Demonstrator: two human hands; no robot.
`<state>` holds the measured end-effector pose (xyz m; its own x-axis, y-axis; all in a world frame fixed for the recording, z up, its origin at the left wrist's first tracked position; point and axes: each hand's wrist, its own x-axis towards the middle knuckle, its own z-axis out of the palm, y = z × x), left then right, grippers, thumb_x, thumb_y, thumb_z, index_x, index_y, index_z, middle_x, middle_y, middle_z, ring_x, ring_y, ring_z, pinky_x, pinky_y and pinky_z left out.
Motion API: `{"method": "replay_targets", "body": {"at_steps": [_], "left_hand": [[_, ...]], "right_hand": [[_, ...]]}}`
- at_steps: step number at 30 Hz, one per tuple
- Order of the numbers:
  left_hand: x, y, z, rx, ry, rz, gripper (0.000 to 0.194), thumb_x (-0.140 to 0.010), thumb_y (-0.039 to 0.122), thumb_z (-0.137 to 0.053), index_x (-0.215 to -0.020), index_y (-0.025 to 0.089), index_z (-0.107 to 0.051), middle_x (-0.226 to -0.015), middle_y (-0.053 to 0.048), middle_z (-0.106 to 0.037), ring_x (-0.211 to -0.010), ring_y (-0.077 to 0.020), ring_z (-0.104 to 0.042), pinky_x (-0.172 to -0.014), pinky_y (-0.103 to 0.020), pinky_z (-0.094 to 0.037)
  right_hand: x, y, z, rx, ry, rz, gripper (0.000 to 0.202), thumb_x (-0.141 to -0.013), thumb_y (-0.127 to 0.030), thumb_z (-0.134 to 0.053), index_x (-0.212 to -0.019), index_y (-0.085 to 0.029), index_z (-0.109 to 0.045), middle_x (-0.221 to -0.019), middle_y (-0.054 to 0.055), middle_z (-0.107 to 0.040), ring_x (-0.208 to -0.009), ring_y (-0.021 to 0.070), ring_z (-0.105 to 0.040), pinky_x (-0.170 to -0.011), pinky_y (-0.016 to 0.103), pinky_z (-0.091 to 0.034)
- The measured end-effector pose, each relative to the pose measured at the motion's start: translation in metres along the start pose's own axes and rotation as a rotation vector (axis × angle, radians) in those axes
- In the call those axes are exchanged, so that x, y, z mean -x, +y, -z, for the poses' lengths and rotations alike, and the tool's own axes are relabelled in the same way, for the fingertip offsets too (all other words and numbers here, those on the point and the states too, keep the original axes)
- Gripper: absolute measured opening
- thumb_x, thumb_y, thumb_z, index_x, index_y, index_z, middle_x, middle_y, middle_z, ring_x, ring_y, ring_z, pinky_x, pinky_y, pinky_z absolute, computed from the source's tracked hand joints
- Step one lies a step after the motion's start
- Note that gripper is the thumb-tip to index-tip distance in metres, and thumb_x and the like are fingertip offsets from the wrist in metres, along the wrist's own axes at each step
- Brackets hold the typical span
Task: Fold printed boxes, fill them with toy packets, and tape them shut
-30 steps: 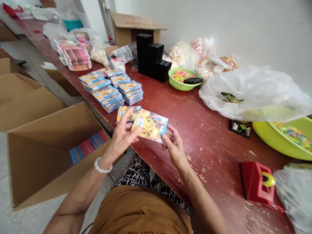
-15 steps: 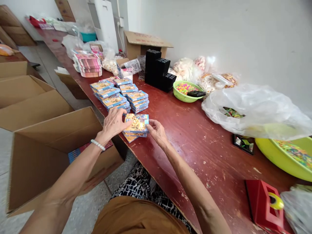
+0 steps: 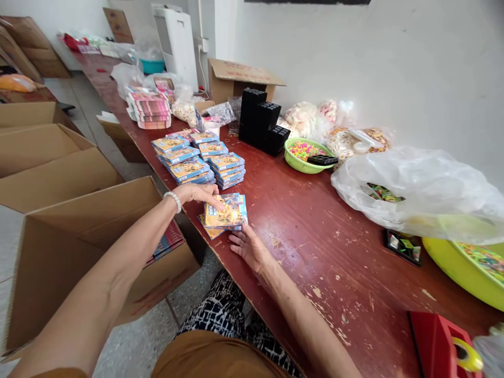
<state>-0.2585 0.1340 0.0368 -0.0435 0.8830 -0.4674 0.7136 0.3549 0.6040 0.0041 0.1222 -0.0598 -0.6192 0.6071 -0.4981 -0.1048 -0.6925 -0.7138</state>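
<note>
- My left hand (image 3: 199,193) lies over the far left edge of a small pile of card packs (image 3: 226,212), fingers stretched out flat and touching the top pack, not clenched around it.
- My right hand (image 3: 247,245) rests palm-down on the red table (image 3: 315,231) just in front of that pile, fingers loosely spread, the tips touching the pile's near edge; it grips nothing.
- The pile sits close to the table's near edge, its top pack showing a yellow and blue picture, the packs beneath fanned slightly askew.
- A white bead bracelet (image 3: 174,200) circles my left wrist.
- Just beyond the pile stand several neat stacks of blue packs (image 3: 199,160), and further back a stack of pink packs (image 3: 149,107).
- Below the table's edge on my left, an open cardboard box (image 3: 79,252) stands on the floor with rows of packs inside.
- Further along the table: black trays (image 3: 263,121) stacked in steps, a green basket (image 3: 305,160) of bright small pieces, a big clear plastic bag (image 3: 417,189), and a yellow-green basin (image 3: 468,268) at the right edge.
- A red tape dispenser (image 3: 444,346) sits at the near right corner.
</note>
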Motion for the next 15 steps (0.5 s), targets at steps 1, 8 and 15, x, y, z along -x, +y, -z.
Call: {"method": "replay_targets", "body": {"at_steps": [1,8,15], "left_hand": [[0.001,-0.002,-0.004,0.041,-0.008,0.01,0.071,-0.052,0.064,-0.079,-0.108,0.022,-0.067,-0.108,-0.006,-0.074,-0.106,-0.0324,-0.067,-0.081,-0.033,-0.052],[0.013,-0.01,-0.029,0.364,-0.037,-0.089,0.071,-0.054,0.059,-0.08,-0.114,0.022,-0.067,-0.11,-0.008,-0.077,-0.113,-0.0329,-0.069,-0.094,-0.039,-0.055],[0.033,-0.015,-0.065,0.564,0.116,-0.263,0.085,-0.06,0.056,-0.086,-0.131,0.02,-0.056,-0.12,-0.007,-0.073,-0.118,-0.0338,-0.068,-0.104,-0.048,-0.054]], "right_hand": [[-0.002,-0.002,-0.003,-0.016,-0.003,-0.01,0.061,-0.067,-0.07,-0.084,-0.107,-0.027,-0.071,-0.129,0.009,-0.071,-0.121,0.0284,-0.062,-0.09,0.036,-0.053],[-0.012,-0.005,-0.019,-0.07,0.064,0.034,0.061,-0.061,-0.065,-0.088,-0.107,-0.029,-0.07,-0.129,0.006,-0.073,-0.124,0.0304,-0.061,-0.097,0.042,-0.051],[0.001,-0.005,-0.02,-0.087,0.014,0.247,0.068,-0.065,-0.062,-0.087,-0.122,-0.031,-0.065,-0.135,0.004,-0.071,-0.133,0.0319,-0.059,-0.103,0.05,-0.052]]}}
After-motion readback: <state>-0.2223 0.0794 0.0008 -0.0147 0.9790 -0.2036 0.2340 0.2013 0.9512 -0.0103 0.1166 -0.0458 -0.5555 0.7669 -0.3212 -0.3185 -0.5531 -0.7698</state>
